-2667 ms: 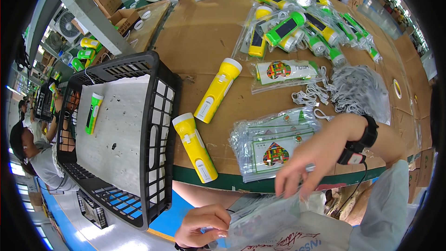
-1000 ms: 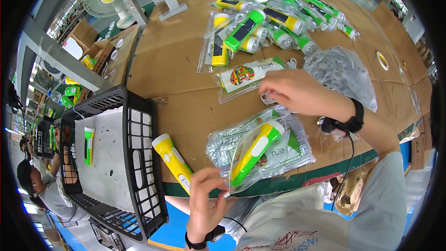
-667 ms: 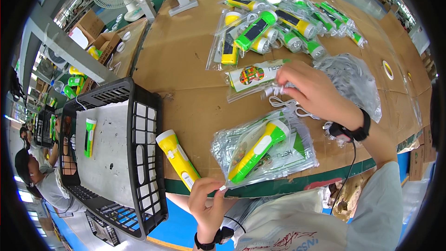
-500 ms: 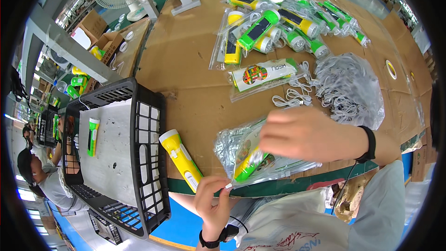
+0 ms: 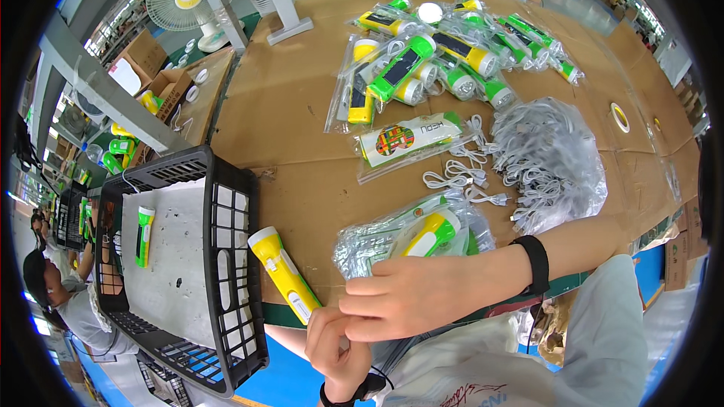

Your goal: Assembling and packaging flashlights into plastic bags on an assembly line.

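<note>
My right hand (image 5: 403, 298) lies across the near edge of a clear plastic bag, its fingertips meeting my left hand (image 5: 332, 347). Both hands have closed fingers at the table's front edge, and whatever they pinch there is hidden. Inside the bag is a yellow, white and green flashlight (image 5: 435, 232), partly covered by my right hand. Under it lies a pile of clear plastic bags (image 5: 358, 249). Left of my hands, a bare yellow flashlight (image 5: 285, 274) rests on the cardboard, slanted toward me.
A black crate (image 5: 215, 256) at left holds a green flashlight (image 5: 145, 236). Bagged flashlights (image 5: 403, 68) are heaped at the back. Nearer lies a bagged flashlight with a printed white sleeve (image 5: 411, 138), beside loose white cables (image 5: 456, 175) and a large bag of cables (image 5: 554, 158).
My right hand has moved left and nearer, from above the bagged flashlight to my left hand at the bag's edge. The flashlight's head now shows. The whole view has shifted slightly.
</note>
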Action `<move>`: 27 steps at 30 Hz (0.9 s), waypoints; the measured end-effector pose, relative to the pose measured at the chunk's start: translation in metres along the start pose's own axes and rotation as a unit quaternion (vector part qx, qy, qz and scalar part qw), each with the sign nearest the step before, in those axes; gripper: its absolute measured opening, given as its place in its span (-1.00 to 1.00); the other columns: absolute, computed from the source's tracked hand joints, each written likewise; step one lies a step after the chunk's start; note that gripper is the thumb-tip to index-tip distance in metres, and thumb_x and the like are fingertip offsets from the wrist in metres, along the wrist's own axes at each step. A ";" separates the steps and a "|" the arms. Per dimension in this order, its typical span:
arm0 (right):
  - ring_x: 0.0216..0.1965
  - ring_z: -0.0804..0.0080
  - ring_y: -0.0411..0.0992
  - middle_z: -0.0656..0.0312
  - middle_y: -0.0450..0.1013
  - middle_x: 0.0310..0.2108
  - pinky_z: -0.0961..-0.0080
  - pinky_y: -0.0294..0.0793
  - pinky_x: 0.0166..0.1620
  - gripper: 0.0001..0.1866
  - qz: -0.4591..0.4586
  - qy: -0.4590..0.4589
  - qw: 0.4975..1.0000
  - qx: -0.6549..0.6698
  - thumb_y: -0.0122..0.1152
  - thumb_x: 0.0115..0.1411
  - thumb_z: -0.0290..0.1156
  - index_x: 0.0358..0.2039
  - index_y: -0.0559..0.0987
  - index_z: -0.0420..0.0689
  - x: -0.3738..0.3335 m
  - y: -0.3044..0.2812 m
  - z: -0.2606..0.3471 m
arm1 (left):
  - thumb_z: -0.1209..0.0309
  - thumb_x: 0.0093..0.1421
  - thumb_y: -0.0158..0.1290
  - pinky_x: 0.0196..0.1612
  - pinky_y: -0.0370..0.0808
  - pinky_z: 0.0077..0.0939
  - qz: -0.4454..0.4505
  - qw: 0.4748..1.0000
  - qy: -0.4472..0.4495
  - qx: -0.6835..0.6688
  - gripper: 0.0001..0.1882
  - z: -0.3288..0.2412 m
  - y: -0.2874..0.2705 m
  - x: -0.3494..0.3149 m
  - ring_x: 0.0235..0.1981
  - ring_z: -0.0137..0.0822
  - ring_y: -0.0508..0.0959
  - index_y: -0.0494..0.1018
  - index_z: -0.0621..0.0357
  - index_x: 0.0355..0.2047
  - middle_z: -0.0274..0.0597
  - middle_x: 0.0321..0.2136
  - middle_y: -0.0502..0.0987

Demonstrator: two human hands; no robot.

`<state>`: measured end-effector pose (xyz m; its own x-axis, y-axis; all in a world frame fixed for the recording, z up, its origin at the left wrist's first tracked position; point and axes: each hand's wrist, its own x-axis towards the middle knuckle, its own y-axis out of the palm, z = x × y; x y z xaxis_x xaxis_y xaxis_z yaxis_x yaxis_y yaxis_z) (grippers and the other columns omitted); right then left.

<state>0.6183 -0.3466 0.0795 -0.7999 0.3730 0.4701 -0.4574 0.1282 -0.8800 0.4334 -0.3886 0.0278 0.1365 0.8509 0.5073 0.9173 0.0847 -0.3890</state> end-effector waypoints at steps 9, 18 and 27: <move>-0.18 0.42 0.42 0.29 0.41 -0.22 0.50 0.36 -0.30 -0.88 0.076 0.103 0.991 -0.038 0.12 0.11 -0.37 -0.33 0.42 -0.05 -0.059 -0.061 -0.046 | 0.54 0.19 0.06 -0.19 0.53 -0.42 -0.204 0.979 -0.025 0.007 -0.87 0.018 -0.042 0.026 -0.42 -0.39 0.39 0.35 0.32 -0.46 -0.18 -0.44 0.35; -0.64 0.62 0.31 0.30 0.45 -0.40 0.64 0.34 -0.55 -0.92 -0.234 0.475 0.790 0.308 -0.08 0.38 -0.40 -0.23 0.35 -0.10 -0.097 -0.095 -0.076 | 0.52 -0.06 0.28 -0.16 0.52 -0.41 0.083 0.993 0.014 0.078 -0.62 0.007 0.011 0.016 -0.18 -0.23 0.52 0.46 0.24 -0.19 -0.12 -0.17 0.49; -0.22 0.36 0.50 0.16 0.40 -0.21 0.57 0.54 -0.07 -0.86 -0.609 0.497 0.508 0.351 -0.01 0.34 -0.45 -0.15 0.36 -0.23 -0.200 -0.114 -0.160 | 0.35 -0.01 0.24 -0.22 0.55 -0.38 0.324 0.915 0.191 0.148 -0.56 -0.005 0.071 0.008 -0.15 -0.15 0.52 0.45 0.26 -0.12 -0.15 -0.17 0.50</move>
<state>0.8924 -0.2884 0.0752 0.6749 0.7353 0.0621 -0.6834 0.5912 0.4283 0.5017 -0.3785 0.0080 0.7876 0.5346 0.3064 0.4642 -0.1878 -0.8656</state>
